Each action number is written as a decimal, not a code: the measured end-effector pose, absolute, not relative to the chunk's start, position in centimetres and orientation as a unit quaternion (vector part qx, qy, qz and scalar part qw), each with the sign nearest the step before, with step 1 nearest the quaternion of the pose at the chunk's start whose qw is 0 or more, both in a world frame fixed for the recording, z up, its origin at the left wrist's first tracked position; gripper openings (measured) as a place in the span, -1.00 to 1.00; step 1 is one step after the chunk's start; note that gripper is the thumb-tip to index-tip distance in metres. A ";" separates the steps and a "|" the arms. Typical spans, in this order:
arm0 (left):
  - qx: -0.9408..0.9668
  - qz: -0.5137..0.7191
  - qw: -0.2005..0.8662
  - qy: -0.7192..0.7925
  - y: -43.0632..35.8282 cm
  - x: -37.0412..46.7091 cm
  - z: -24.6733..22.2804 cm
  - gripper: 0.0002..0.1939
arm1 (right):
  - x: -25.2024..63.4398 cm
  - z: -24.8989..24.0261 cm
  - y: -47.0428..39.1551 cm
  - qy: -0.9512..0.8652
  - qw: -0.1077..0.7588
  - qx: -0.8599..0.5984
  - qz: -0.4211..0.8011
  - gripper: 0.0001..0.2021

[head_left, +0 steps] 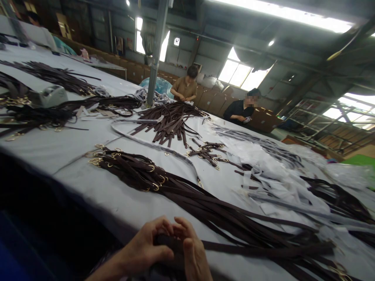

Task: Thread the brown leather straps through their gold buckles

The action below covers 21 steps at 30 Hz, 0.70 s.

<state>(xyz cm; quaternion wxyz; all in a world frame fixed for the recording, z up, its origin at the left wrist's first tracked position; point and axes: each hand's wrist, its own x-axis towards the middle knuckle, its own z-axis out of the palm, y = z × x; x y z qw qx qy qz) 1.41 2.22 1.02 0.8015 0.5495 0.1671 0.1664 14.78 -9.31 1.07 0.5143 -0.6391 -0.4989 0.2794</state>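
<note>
Straps fill the head view: dark brown leather lengths lie in heaps across a long white table (58, 152). At six o'clock, at the near edge, the left hand (146, 249) and the right hand (191, 253) meet, fingers curled and closed together on the end of one dark strap (252, 249), which runs out flat toward three o'clock. Both hands clamp the same piece; what the fingertips do to it is hidden beneath them.

Just beyond the hands, toward twelve o'clock, a long bundle of straps (137, 171) lies with gold rings at its ten o'clock end, the tails sweeping to four o'clock. Farther up the table sit a fanned pile (171, 123) and a small cluster of short ringed pieces (206, 152). More dark heaps (43, 113) lie at nine o'clock beside a pale grey machine (48, 95). White paper strips (272, 175) scatter toward three o'clock.

Two co-workers stand at the far side, one in a tan top (184, 88), one in black (240, 111), each busy with their own hands.

Judging by the layout, many straps already carry rings and lie sorted in bundles, while the one in hand and the loose tangle at four o'clock look still to be handled; how many remain I cannot tell.
</note>
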 end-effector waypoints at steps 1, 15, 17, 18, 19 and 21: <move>0.524 0.173 0.817 0.169 2.6 1.2 0.9 -0.65 | 15.4 1.2 -9.5 -0.521 0.493 -0.635 0.287 -0.44; 0.569 0.151 0.788 0.182 3.2 0.3 0.6 -0.64 | 15.4 0.1 -9.8 -0.644 0.391 -0.621 0.216 -0.77; 0.663 0.150 0.701 0.217 3.8 0.1 0.7 -0.72 | 15.6 -0.5 -10.1 -0.656 0.379 -0.631 0.166 -0.82; 0.703 0.140 0.659 0.229 4.1 0.0 0.9 -0.72 | 15.7 -0.7 -10.2 -0.661 0.378 -0.633 0.142 -0.81; 0.732 0.125 0.627 0.235 4.2 -0.1 1.1 -0.69 | 15.7 -0.8 -10.2 -0.666 0.378 -0.631 0.120 -0.80; 0.758 0.096 0.602 0.231 4.2 -0.3 1.5 -0.67 | 15.6 -0.5 -10.0 -0.681 0.384 -0.618 0.080 -0.73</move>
